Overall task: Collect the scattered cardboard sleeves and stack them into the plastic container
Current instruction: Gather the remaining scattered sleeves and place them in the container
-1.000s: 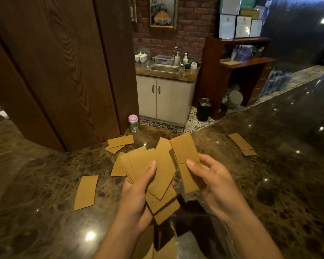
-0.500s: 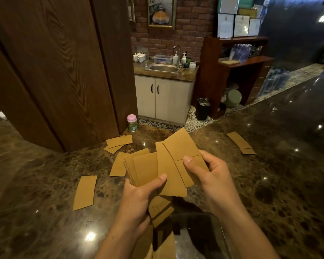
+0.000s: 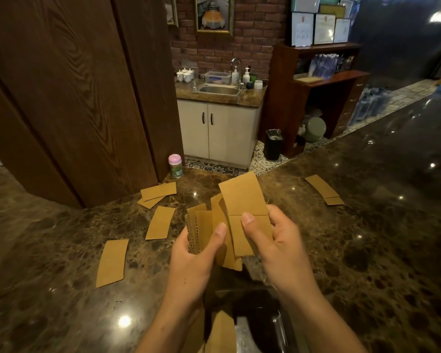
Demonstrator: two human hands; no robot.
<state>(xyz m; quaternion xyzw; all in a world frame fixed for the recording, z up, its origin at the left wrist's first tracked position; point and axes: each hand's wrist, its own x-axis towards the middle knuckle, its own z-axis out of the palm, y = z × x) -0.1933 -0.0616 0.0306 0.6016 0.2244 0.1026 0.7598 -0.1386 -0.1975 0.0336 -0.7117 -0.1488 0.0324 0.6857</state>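
On the dark marble worktop (image 3: 61, 250), six loose cardboard sleeves are lying in view. Farthest left, one single sleeve (image 3: 111, 262) is lying flat by itself, well in from the near edge. Just right of it and farther back, a second single sleeve (image 3: 160, 222) is lying flat. Behind that one, close to the foot of the wood panel (image 3: 74, 98), an overlapped pair (image 3: 158, 191) is lying with one sleeve partly covering the other. One small pink-lidded jar (image 3: 175, 165) is standing at the far edge of the worktop, just right of the panel.

In the middle, above the worktop, the left hand (image 3: 196, 256) is gripping a held bundle (image 3: 204, 228) of sleeves seen partly edge-on, its thumb pressing across the front and its fingers curling behind. How many sleeves the bundle is holding cannot be told. The right hand (image 3: 278, 240) is pinching a few fanned sleeves (image 3: 242, 197) that are touching the right side of the bundle, thumb on the facing side, fingers wrapping behind; at least two are showing there.

Below both hands, at the near edge, one plastic container (image 3: 265, 324) is sitting with at least one stowed sleeve (image 3: 222, 332) standing inside it.

Toward the right, well apart from the hands, a right-hand pair (image 3: 321, 187) of sleeves is lying flat, end touching end.
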